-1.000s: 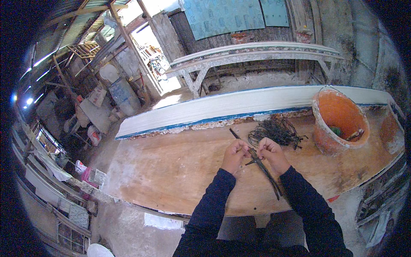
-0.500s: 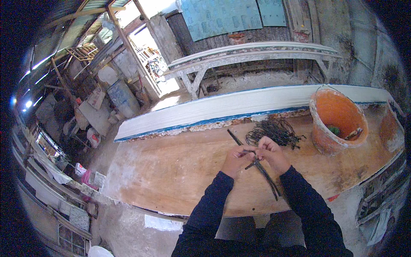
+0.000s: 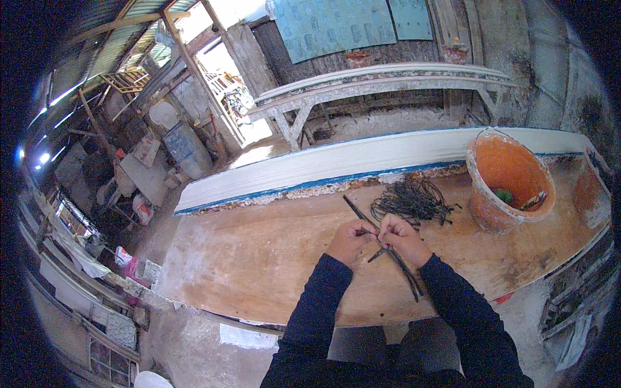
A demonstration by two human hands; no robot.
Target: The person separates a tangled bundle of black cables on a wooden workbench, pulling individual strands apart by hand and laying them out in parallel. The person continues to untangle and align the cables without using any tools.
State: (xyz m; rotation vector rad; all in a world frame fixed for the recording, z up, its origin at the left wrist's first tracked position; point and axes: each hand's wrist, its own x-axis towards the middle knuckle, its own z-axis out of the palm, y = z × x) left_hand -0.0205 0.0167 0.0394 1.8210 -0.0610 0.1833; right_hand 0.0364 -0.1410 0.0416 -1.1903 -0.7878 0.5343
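Note:
My left hand (image 3: 351, 242) and my right hand (image 3: 401, 238) meet over the wooden table, fingers pinched together. Between them is a bundle of long, thin dark strips (image 3: 407, 279), slanting from far left to near right. A short dark end sticks out crosswise below my fingers. The fingertips hide the middle of the bundle, so I cannot tell whether a cord is wound there. Just beyond my hands lies a tangled heap of thin black looped cords (image 3: 417, 199).
An orange bucket (image 3: 486, 216) crusted with white, a green thing inside, stands right of the heap on the wooden tabletop (image 3: 246, 258). A long white ledge with a blue edge (image 3: 310, 167) runs along the far side. Behind it stands a whitish bench (image 3: 388, 85).
Both hands have shifted slightly left, and the right hand's fingers have drawn closer to the left's. The crosswise end sits at a slightly different angle.

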